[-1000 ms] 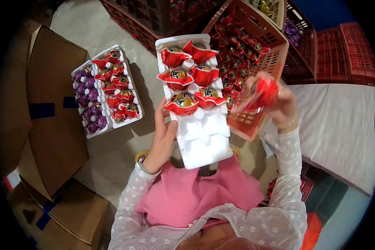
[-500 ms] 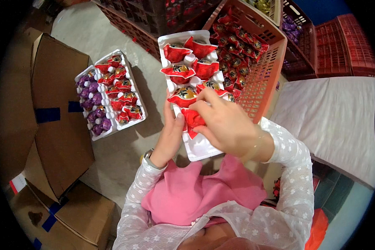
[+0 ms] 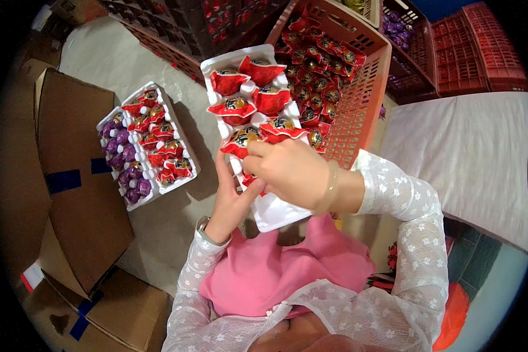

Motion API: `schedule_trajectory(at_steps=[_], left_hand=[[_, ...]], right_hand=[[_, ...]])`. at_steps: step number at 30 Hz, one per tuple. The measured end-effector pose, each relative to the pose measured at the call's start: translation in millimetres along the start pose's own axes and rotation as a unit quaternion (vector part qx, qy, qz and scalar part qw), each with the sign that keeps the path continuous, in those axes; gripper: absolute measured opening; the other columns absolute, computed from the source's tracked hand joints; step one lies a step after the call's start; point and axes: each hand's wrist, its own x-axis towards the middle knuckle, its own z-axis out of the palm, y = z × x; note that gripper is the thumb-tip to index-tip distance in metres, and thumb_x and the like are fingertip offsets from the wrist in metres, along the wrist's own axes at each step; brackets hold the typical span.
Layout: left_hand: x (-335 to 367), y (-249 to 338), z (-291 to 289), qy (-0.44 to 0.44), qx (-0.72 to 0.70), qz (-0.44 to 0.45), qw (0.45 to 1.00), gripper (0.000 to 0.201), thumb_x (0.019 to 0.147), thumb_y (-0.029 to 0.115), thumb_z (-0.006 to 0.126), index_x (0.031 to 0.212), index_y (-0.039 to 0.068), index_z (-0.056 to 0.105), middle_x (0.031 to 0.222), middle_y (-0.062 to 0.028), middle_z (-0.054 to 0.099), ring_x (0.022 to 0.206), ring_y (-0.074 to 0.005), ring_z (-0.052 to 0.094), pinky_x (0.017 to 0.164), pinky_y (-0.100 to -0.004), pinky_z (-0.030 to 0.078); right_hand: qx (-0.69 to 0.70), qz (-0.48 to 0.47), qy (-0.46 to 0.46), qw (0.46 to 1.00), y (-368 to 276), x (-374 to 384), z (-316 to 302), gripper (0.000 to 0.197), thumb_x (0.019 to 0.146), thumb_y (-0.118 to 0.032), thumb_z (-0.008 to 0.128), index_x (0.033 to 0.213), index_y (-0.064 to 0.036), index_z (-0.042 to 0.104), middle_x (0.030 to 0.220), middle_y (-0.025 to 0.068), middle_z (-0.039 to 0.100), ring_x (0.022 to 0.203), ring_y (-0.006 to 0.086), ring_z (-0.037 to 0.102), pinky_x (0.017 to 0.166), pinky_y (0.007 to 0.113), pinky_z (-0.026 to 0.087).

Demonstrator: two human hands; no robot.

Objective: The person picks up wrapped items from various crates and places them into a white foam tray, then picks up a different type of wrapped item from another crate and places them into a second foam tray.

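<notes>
A white foam tray is held up before me, with red wrapped packets sitting in two columns of cups. At its left edge my left hand grips the tray, thumb over the near part. My right hand is closed over the tray's near cups, fingers bent down on a red packet. Most of that packet is hidden under the fingers. The nearest strip of the tray shows bare white foam.
Behind the tray stands an orange-red plastic crate of red packets. Left on the floor are filled trays of purple and red packets, beside cardboard boxes. A white-covered surface is at right, with stacked red crates beyond.
The tray and both hands have shifted slightly left in view. My right hand has come down over the near red packet, hiding most of it. My left hand keeps its grip.
</notes>
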Motion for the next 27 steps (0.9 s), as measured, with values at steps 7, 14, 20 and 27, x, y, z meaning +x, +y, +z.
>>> schedule_trajectory(at_steps=[7, 14, 20, 27], left_hand=[[-5.7, -15.6, -10.7, 0.004, 0.043, 0.004, 0.999, 0.086, 0.087, 0.015, 0.064, 0.148, 0.004, 0.003, 0.145, -0.0142, 0.026, 0.133, -0.0231, 0.03, 0.109, -0.0366, 0.027], [-3.3, 3.2, 1.2, -0.005, -0.031, -0.032, 0.999, 0.082, 0.089, 0.013, 0.06, 0.148, 0.003, 0.003, 0.144, -0.0144, 0.027, 0.133, -0.0229, 0.03, 0.109, -0.0359, 0.027], [-1.8, 2.1, -7.7, -0.012, 0.001, -0.035, 0.999, 0.087, 0.088, 0.012, 0.06, 0.148, 0.003, -0.002, 0.146, -0.0148, 0.025, 0.134, -0.0222, 0.028, 0.111, -0.0359, 0.023], [-3.2, 3.4, -3.7, 0.002, 0.002, -0.033, 0.999, 0.084, 0.086, 0.011, 0.06, 0.147, 0.004, 0.002, 0.144, -0.0123, 0.03, 0.132, -0.0208, 0.03, 0.11, -0.0327, 0.023]], right_hand=[[-0.033, 0.014, 0.028, 0.999, -12.2, 4.0, 14.0, 0.013, 0.068, -0.008, 0.065, 0.079, -0.0043, 0.06, 0.085, 0.0091, 0.057, 0.067, 0.0256, 0.065, 0.058, 0.036, 0.053], [0.117, 0.012, 0.085, 0.989, 8.8, -12.8, 7.4, 0.014, 0.072, -0.019, 0.07, 0.083, -0.0102, 0.069, 0.085, 0.0055, 0.065, 0.074, 0.0258, 0.066, 0.065, 0.035, 0.053], [0.366, 0.254, 0.357, 0.821, 137.3, 24.7, -13.6, 0.018, 0.088, -0.015, 0.061, 0.099, -0.0021, 0.067, 0.074, 0.0056, 0.067, 0.063, 0.0086, 0.062, 0.052, 0.025, 0.048], [-0.11, 0.364, 0.341, 0.86, 304.1, 109.9, 64.8, 0.068, 0.069, -0.01, 0.075, 0.131, -0.0137, 0.046, 0.135, 0.0244, 0.042, 0.105, 0.0402, 0.059, 0.087, 0.044, 0.051]])
